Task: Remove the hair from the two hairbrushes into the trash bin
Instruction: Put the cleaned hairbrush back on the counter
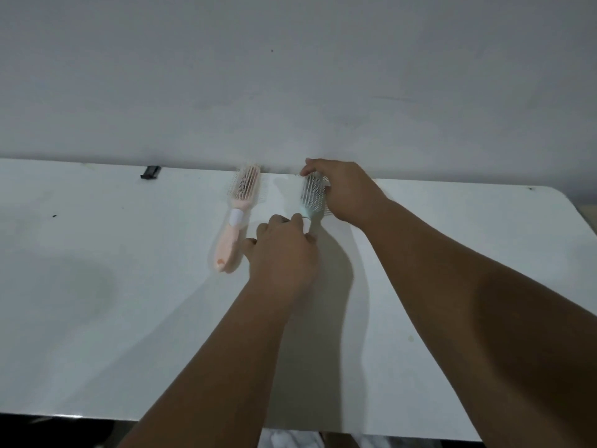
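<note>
A pink hairbrush [237, 215] lies bristles up on the white table [97, 286], its head near the wall and dark hair showing among the bristles. To its right lies a pale green hairbrush [311, 195]. My left hand [284, 250] covers that brush's handle, fingers curled around it. My right hand [342, 192] rests on the right side of its bristle head, with the fingertips at the top end. I see no trash bin.
A small black clip-like object [150, 172] sits at the table's far edge against the grey wall. The table's front edge runs along the bottom, with dark floor and some white cloth [290, 439] below it.
</note>
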